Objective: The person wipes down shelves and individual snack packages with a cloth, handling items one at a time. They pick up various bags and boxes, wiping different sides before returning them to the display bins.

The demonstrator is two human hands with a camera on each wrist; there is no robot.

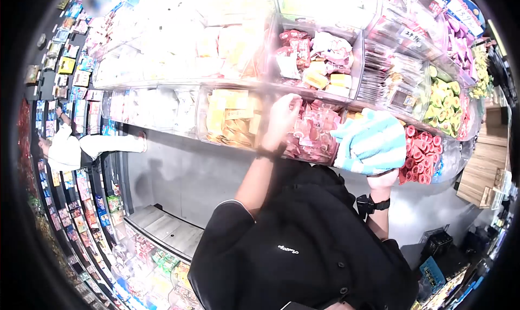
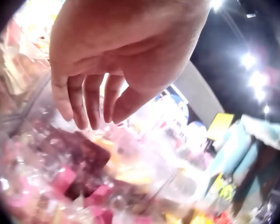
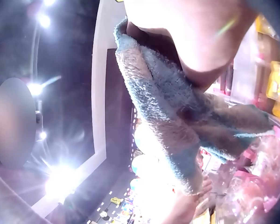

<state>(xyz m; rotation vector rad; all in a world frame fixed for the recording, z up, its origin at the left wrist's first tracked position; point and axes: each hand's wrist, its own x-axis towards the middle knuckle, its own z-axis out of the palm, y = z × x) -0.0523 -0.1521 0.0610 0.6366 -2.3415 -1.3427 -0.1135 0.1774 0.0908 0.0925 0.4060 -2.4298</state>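
Observation:
Over a bin of pink clear-wrapped packets (image 1: 317, 127), my left hand (image 1: 283, 119) hangs with loosely bent fingers. In the left wrist view the same hand (image 2: 126, 51) points its fingers down just above the packets, with nothing between them. My right hand (image 1: 383, 179) holds a blue and white striped towel (image 1: 371, 143), which covers most of its fingers. The fluffy cloth (image 3: 154, 93) drapes down from that hand (image 3: 196, 37) in the right wrist view, close beside the pink packets.
Yellow packets (image 1: 230, 117) fill the bin to the left. Red rolled packs (image 1: 421, 155) lie right of the towel, and green-wrapped pieces (image 1: 445, 107) sit behind them. Clear dividers (image 1: 355, 66) separate the bins. Another person (image 1: 70, 147) stands by the shelves at far left.

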